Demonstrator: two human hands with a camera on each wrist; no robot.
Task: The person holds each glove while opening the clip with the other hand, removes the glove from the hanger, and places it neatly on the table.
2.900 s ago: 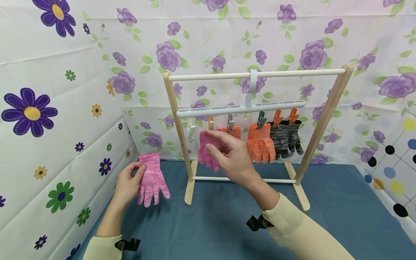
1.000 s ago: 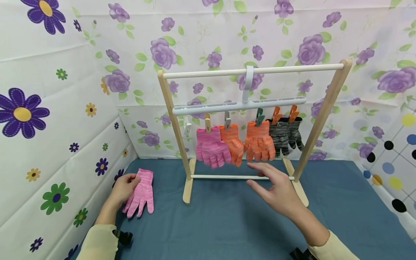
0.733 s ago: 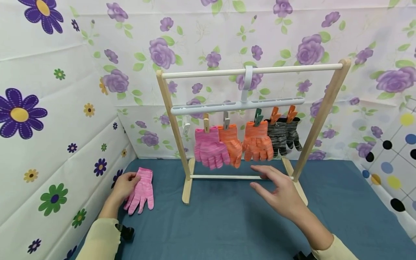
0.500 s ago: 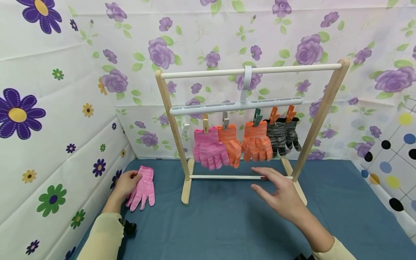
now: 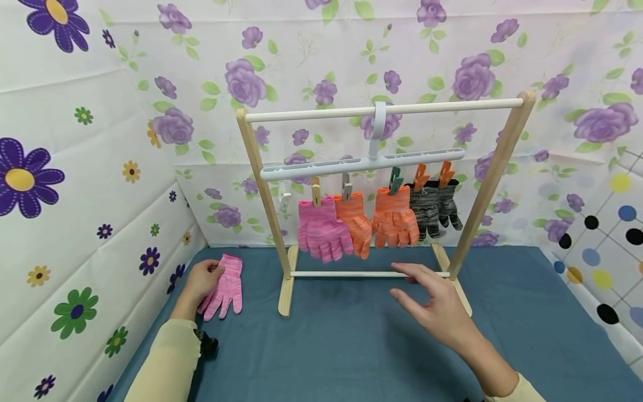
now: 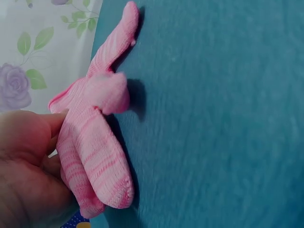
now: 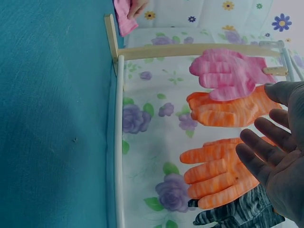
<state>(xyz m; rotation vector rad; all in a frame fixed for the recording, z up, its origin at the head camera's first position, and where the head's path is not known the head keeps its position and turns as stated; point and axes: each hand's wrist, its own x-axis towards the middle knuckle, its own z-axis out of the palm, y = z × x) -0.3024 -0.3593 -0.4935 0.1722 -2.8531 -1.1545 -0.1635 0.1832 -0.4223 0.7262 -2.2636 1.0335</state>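
Note:
My left hand [image 5: 202,277] pinches a pink knitted glove [image 5: 229,286] by its edge, at the left of the table. In the left wrist view the glove [image 6: 95,137] hangs close over the blue cloth, its fingers pointing different ways. My right hand [image 5: 438,301] is held in front of the rack with fingers apart and nothing in it. Another pink glove [image 5: 325,230] hangs from a wooden clothespin [image 5: 316,192] on a white hanger [image 5: 361,164]. Beside it hang two orange gloves [image 5: 396,219] and two grey-black gloves [image 5: 426,211], held by grey, green and orange clothespins.
A wooden rack [image 5: 254,167] with white rods carries the hanger in the middle. A white clothespin [image 5: 284,196] at the hanger's left end grips nothing. Floral cloth walls [image 5: 311,56] stand behind and at the left of the blue tabletop [image 5: 341,340].
My right hand has let go of the clipped pink glove and drawn back to the right. My left hand has lowered its glove toward the table, then shifted slightly right and away from me.

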